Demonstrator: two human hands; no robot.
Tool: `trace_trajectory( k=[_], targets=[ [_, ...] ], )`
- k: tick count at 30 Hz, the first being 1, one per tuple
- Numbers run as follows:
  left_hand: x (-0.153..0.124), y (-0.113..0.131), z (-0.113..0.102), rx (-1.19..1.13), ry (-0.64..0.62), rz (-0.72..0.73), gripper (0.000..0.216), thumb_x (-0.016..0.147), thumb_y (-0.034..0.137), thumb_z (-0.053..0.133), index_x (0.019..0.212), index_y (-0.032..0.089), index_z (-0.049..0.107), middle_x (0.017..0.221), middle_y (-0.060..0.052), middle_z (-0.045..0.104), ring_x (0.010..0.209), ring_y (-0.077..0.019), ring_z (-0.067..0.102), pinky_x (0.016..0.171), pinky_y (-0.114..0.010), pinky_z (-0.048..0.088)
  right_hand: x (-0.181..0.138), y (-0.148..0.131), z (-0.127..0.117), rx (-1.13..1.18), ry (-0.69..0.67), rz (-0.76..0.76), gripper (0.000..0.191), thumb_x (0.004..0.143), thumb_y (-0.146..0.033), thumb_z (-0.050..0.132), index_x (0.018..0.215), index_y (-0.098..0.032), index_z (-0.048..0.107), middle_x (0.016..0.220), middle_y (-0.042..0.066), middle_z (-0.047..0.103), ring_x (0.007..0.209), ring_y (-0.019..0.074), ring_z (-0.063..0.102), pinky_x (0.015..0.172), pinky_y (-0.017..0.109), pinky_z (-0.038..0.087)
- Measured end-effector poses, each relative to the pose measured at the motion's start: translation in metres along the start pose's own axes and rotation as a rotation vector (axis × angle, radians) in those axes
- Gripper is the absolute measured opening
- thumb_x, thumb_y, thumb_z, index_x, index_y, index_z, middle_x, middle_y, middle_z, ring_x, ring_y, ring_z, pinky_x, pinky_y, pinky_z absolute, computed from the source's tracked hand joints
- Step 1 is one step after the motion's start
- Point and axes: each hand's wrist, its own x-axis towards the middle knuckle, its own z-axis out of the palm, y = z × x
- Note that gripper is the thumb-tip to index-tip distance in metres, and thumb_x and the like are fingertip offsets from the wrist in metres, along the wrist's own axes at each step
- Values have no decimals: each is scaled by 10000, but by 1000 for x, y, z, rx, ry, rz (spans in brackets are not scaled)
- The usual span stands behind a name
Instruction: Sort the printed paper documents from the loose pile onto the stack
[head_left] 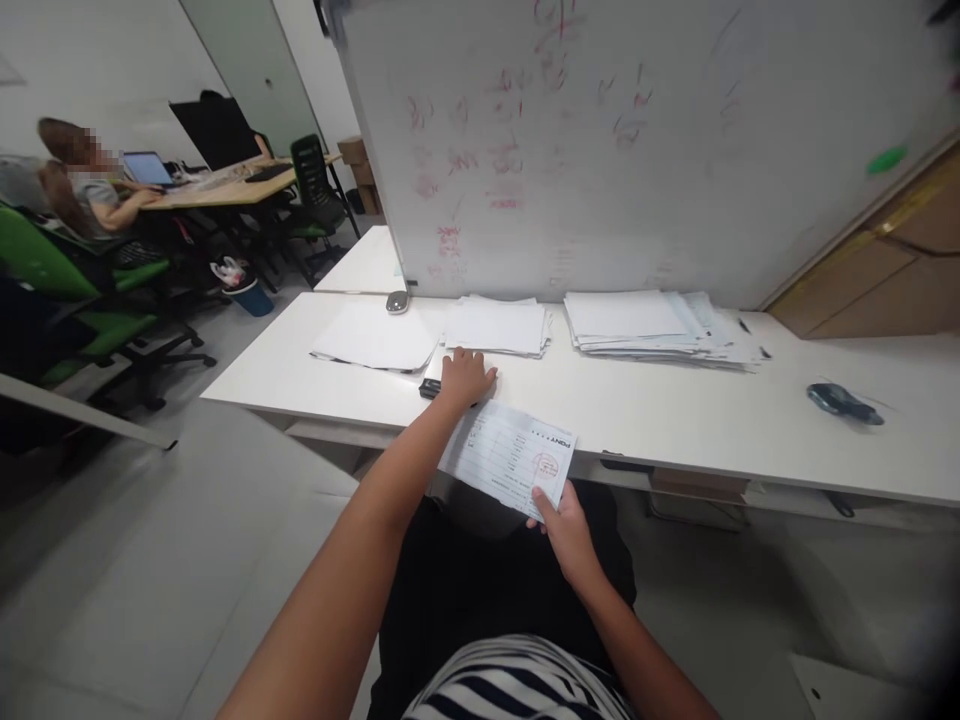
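Observation:
My left hand (466, 378) reaches to the desk, palm down, fingers forward and thumb apart. Its fingertips are by the front edge of the middle stack of white paper (496, 325); contact is not clear. Under its wrist lies a small black object, perhaps a stapler (430, 388), mostly covered. My right hand (564, 530) pinches the near right corner of a printed sheet (510, 455) between thumb and fingers. That sheet bears a red round stamp and dark lettering. It is held over the desk's front edge, its far left part beneath my left forearm.
On the white desk (675, 420) are loose sheets (375, 338), a computer mouse (397, 302), a larger paper pile (645, 325) and a dark blue object (845, 403). A whiteboard (600, 150) stands behind. A cardboard box (885, 260) is at right. Another person (101, 190) sits far left.

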Motion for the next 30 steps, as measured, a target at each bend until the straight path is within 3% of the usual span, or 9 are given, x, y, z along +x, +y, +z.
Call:
trace_trajectory(
  k=[3, 6, 10, 12, 16, 19, 22, 27, 30],
  targets=[
    [1, -3, -3, -63, 10, -36, 441, 887, 494, 401, 1051, 132, 592, 1180, -192, 599, 1189, -349, 456, 908, -481, 383, -4, 0, 3, 23, 15, -16, 470, 685, -454, 714, 1041, -182, 574, 936, 68, 689, 562, 147, 578, 430, 254, 411],
    [1, -12, -15, -340, 78, -79, 458, 910, 548, 328, 981, 184, 597, 1054, -127, 660, 1053, -267, 560, 839, -384, 431, -8, -1, 4, 44, -4, -46, 444, 696, -457, 708, 1017, -181, 573, 870, 55, 691, 507, 123, 536, 425, 248, 393],
    [-13, -33, -31, -644, 367, -59, 536, 966, 483, 110, 974, 213, 572, 1009, -73, 670, 949, -179, 598, 808, -308, 437, -10, -2, -6, 47, -7, -98, 410, 717, -473, 697, 976, -172, 596, 690, 4, 650, 462, 95, 464, 448, 234, 375],
    [-26, -43, -32, -538, 355, 27, 528, 967, 474, 128, 953, 220, 590, 977, -63, 670, 943, -188, 589, 806, -316, 424, -6, -3, -15, 11, 49, -134, 425, 724, -491, 687, 984, -163, 610, 641, -12, 625, 463, 92, 448, 460, 230, 366],
    [-49, -51, -22, -177, 127, 188, 546, 965, 452, 164, 813, 205, 627, 833, -61, 666, 847, -208, 591, 796, -353, 385, 4, -12, -38, -142, 206, -214, 446, 757, -514, 643, 1028, -159, 637, 678, -5, 637, 481, 92, 462, 504, 243, 391],
    [-47, -49, -16, -52, 90, 145, 625, 960, 486, 130, 733, 181, 627, 786, -80, 663, 792, -218, 599, 741, -352, 366, 7, -29, -55, -209, 340, -279, 419, 777, -490, 634, 1049, -172, 646, 732, -1, 640, 517, 96, 493, 535, 250, 417],
    [-35, -45, -13, -49, 50, 100, 689, 942, 552, 111, 688, 174, 628, 747, -86, 664, 713, -208, 596, 646, -323, 333, 5, -44, -68, -104, 443, -343, 382, 770, -466, 654, 1025, -182, 649, 814, 10, 647, 537, 85, 487, 499, 228, 407],
    [-30, -34, -5, -40, 249, -19, 659, 966, 449, 131, 673, 162, 645, 703, -96, 659, 690, -200, 586, 632, -320, 289, 7, -50, -84, -27, 520, -376, 337, 745, -428, 689, 978, -187, 657, 821, 5, 647, 554, 74, 483, 472, 199, 402],
    [-34, -32, 1, -42, 301, -33, 607, 967, 399, 176, 655, 160, 639, 677, -90, 653, 673, -192, 578, 628, -324, 266, 29, -58, -95, -37, 566, -405, 340, 733, -421, 684, 967, -176, 651, 806, 2, 637, 531, 69, 467, 440, 190, 382]
  ],
)
